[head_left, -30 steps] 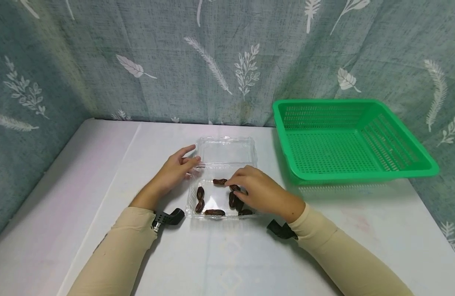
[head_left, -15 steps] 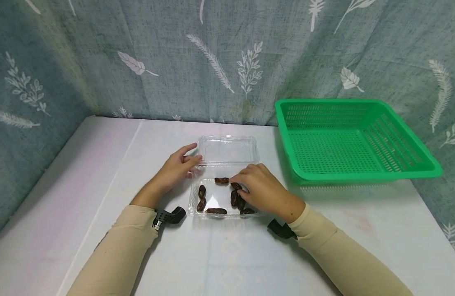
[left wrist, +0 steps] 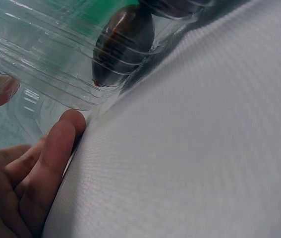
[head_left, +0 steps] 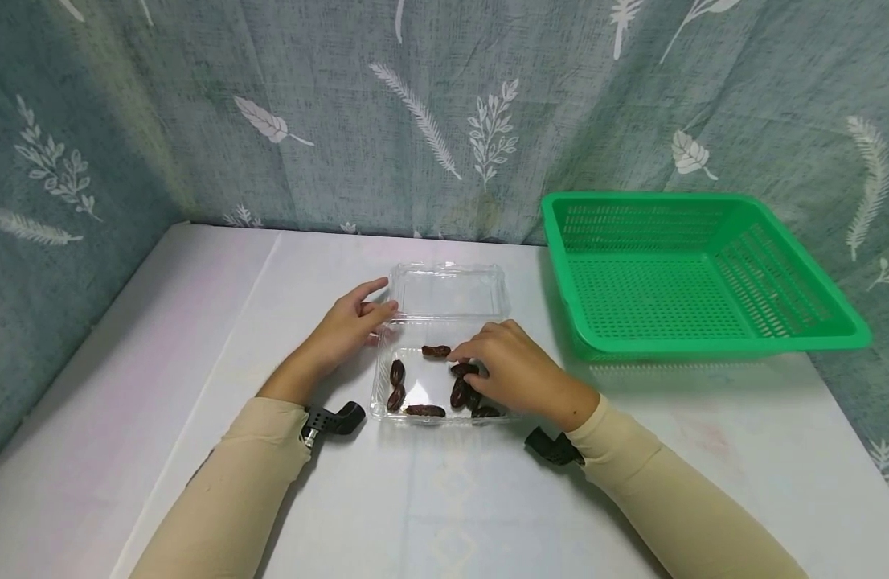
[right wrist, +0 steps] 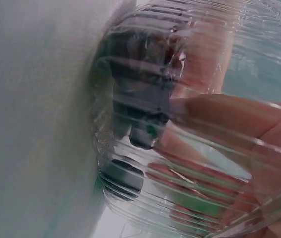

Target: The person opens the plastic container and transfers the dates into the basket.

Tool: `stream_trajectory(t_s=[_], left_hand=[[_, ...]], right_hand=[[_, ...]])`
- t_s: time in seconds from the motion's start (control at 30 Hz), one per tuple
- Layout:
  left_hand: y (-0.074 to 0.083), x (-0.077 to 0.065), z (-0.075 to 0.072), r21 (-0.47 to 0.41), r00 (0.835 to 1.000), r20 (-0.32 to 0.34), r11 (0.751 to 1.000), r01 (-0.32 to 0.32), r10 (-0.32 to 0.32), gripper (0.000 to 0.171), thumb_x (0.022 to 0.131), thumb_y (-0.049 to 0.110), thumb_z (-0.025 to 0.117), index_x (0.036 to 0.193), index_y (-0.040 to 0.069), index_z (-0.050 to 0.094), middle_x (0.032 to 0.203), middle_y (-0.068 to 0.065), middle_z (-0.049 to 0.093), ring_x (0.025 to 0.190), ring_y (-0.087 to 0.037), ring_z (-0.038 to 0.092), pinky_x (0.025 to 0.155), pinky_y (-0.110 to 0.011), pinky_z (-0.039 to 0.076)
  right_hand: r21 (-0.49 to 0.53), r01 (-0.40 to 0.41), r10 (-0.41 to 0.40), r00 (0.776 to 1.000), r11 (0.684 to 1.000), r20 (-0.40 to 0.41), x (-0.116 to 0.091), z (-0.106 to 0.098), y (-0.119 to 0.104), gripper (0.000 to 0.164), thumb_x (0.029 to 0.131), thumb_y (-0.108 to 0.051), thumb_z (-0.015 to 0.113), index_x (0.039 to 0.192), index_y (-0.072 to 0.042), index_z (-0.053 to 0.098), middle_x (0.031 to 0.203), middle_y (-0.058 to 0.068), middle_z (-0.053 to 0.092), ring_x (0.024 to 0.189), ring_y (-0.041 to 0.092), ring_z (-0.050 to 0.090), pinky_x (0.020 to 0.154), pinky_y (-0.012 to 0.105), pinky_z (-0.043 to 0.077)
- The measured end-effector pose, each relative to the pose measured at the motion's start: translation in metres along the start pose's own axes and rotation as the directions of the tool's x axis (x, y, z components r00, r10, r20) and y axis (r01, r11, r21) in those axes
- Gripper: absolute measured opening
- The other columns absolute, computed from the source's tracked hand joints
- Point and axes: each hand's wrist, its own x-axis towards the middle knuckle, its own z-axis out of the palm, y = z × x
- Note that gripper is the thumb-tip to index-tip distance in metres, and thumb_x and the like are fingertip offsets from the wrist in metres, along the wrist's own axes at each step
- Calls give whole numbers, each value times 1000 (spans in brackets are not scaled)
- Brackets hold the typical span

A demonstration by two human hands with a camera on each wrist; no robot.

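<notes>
Dates [head_left: 460,393] lie boxed; right hand [head_left: 515,367] curves downward.

Oblong brown dates [head_left: 425,410] lie inside a clear rectangular plastic box [head_left: 421,389], left of a rectangular green plastic basket [head_left: 657,293].

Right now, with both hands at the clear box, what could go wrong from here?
1. The dates by the right hand sit close together, so a neighbour might get nudged out of place.
2. The box looks like thin plastic; without the left hand at its side, it might slide.
3. The lid lies open close to the left hand, so a bump could perhaps swing it over.
</notes>
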Motion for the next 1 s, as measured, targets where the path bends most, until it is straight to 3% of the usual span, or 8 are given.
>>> stream_trajectory(t_s=[0.17, 0.43, 0.7, 1.0], left_hand=[[-2, 0, 0, 16, 1000, -2, 1000, 10, -10, 66, 102, 36, 55, 158, 14, 28, 129, -24, 65, 90, -14, 69, 77, -28, 57], [2, 0, 0, 19, 1000, -6, 1000, 0, 1, 65, 102, 36, 55, 158, 14, 28, 129, -24, 65, 87, -11, 69, 76, -27, 57], [2, 2, 3, 27, 1000, -4, 1000, 3, -3, 65, 103, 35, 54, 158, 13, 28, 131, -25, 64, 88, -10, 69, 76, -26, 57], [5, 1, 2, 28, 1000, -2, 1000, 7, -7, 64, 104, 35, 53, 158, 12, 27, 134, -25, 62, 90, -11, 69, 76, -25, 56]], right_hand=[[37, -8, 7, 999, 999, 41, 0, 0, 0, 29, 87, -13, 76, 116, -17, 75, 108, -3, 76, 105, 19, 64, 98, 42, 43], [9, 5, -5, 1000, 1000, 20, 1, 0, 2, 27, 87, -13, 76, 114, -16, 76, 110, -2, 76, 108, 18, 66, 99, 43, 44], [-85, 79, -82, 996, 993, -27, 0, 2, 5, 22, 84, -12, 78, 105, -17, 79, 99, -2, 78, 90, 16, 70, 87, 40, 51], [-77, 80, -81, 997, 994, -11, 0, -1, 6, 19, 85, -12, 78, 103, -17, 79, 97, -3, 77, 91, 15, 69, 87, 38, 49]])
